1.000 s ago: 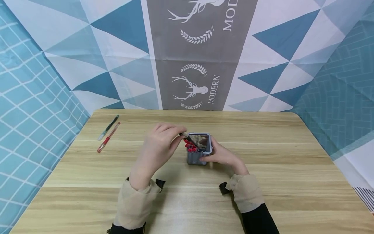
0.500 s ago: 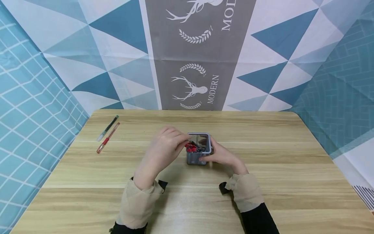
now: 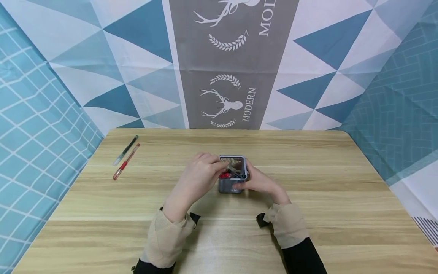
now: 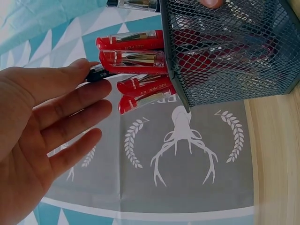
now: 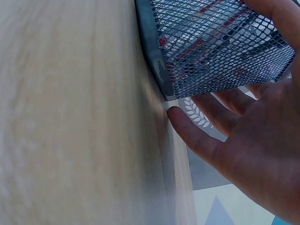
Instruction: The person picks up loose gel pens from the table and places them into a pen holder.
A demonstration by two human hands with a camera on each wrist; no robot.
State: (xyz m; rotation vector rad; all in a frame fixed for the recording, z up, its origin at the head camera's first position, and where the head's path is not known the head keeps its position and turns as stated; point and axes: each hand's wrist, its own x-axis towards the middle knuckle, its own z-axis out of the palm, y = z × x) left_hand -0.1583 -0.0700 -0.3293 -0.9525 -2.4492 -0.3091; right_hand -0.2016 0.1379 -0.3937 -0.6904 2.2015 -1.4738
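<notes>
A dark mesh pen holder (image 3: 230,186) stands upright on the table. My right hand (image 3: 261,182) grips it from the right side, thumb across the front and fingers behind. In the left wrist view several red-capped gel pens (image 4: 133,60) stick out of its mouth. Among them is a black-ended pen (image 4: 98,73), its end pinched between thumb and forefinger of my left hand (image 3: 200,175). The other left fingers are loosely extended. How deep the pinched pen sits is hidden behind the red caps.
At the table's far left lie a green-ended pen (image 3: 126,150) and a red gel pen (image 3: 126,161), side by side. Behind the table's back edge hangs a patterned cloth (image 3: 143,61). A clear-capped pen (image 4: 136,4) also leans out of the holder.
My left hand has moved right and slightly down, lowering the pinched pen into the holder. The right hand and the holder stay in place.
</notes>
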